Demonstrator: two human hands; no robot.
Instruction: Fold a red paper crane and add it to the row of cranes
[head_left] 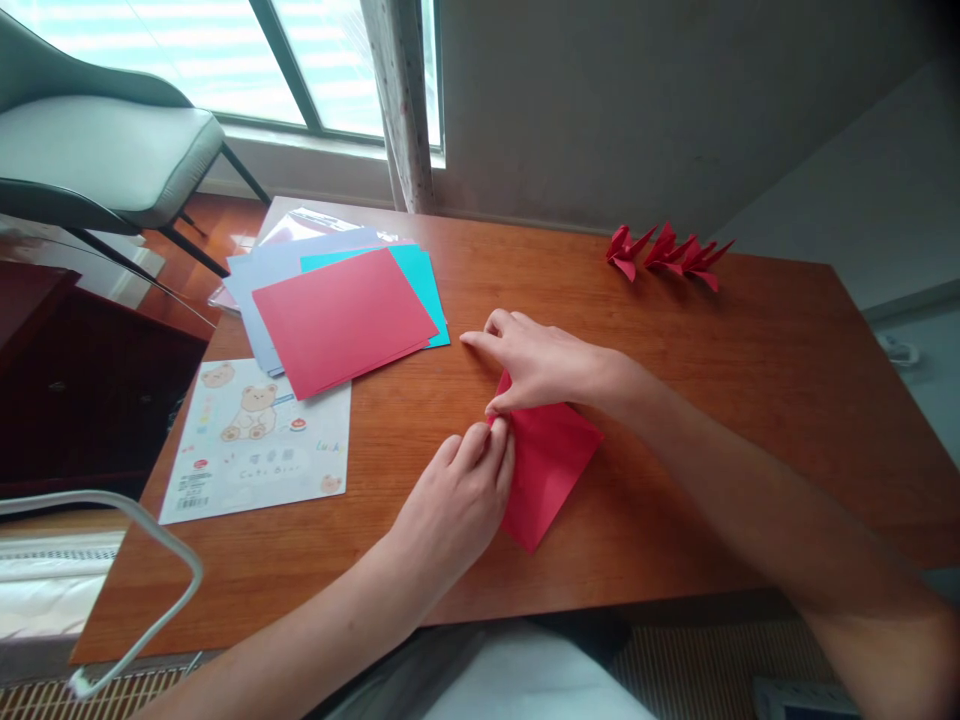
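Observation:
A sheet of red origami paper (pixel 551 460) lies on the table in front of me, turned cornerwise. My left hand (pixel 465 490) is closed, its fingertips pressed together on the paper's left corner. Over the upper left part of the sheet reaches my right hand (pixel 551 360), its thumb tip close to my left fingertips and its index finger stretched out to the left, apart from the thumb. Part of the paper's left edge and upper corner are hidden under both hands, so I cannot tell how it is folded there.
Several folded red paper cranes (pixel 667 255) stand at the table's far right. Stacked red sheets (pixel 345 320) overlap blue sheets (pixel 427 290) and pale lilac sheets (pixel 255 300) at left. A bear-printed sheet (pixel 262 450) lies nearer. A white bent tube (pixel 180 560) crosses the left front edge.

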